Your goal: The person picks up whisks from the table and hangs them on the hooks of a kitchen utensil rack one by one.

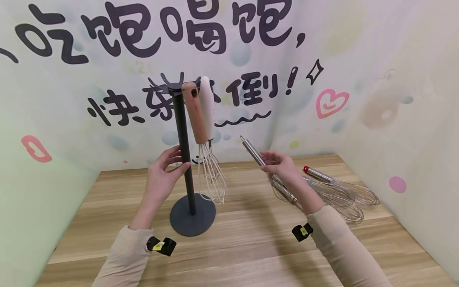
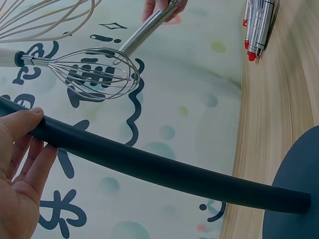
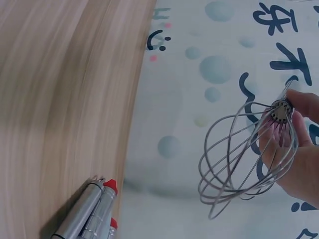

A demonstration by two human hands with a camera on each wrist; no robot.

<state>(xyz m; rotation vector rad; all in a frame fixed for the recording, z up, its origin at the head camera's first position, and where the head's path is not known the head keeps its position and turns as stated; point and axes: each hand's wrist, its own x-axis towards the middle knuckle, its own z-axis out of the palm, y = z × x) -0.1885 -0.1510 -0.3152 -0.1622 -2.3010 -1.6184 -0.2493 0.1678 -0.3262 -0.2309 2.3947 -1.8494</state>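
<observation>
A black rack with a round base (image 1: pixel 205 221) and an upright pole (image 1: pixel 181 127) stands on the table. My left hand (image 1: pixel 162 177) holds the pole, thumb on one side and fingers on the other. From the rack's hooked top hang a whisk with a brown wooden handle (image 1: pixel 195 119) and a whisk with a white handle (image 1: pixel 206 101). To the right of the rack, my right hand (image 1: pixel 283 169) grips a steel whisk (image 1: pixel 252 150) by the lower handle. Its handle tilts up and left; its wire loops (image 3: pixel 227 164) show in the right wrist view.
Several more steel whisks (image 1: pixel 335 195) lie on the right side of the wooden table (image 1: pixel 236 247), some with red handle ends (image 3: pixel 110 186). A printed wall cloth (image 1: pixel 143 143) stands behind the table, with pale walls on both sides.
</observation>
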